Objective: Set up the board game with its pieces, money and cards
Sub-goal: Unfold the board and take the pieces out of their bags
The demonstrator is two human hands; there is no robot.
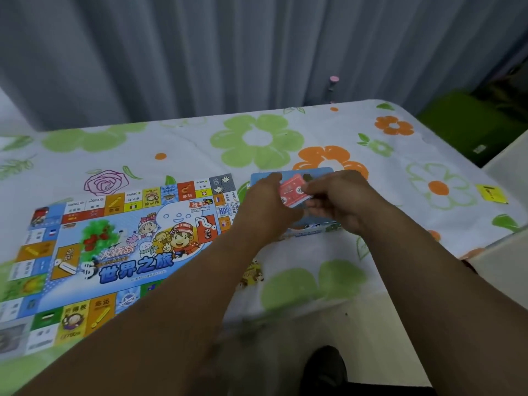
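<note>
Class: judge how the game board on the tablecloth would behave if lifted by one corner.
The game board looks like a thin sheet lying flat, so it would probably flop and feel light. Its smooth print may let it slide on the tablecloth.

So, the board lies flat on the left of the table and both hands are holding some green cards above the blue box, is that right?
Not quite: the cards are red, not green. The head view shows the left hand and right hand holding the red cards above the blue box, with the board flat on the left of the table.
</note>
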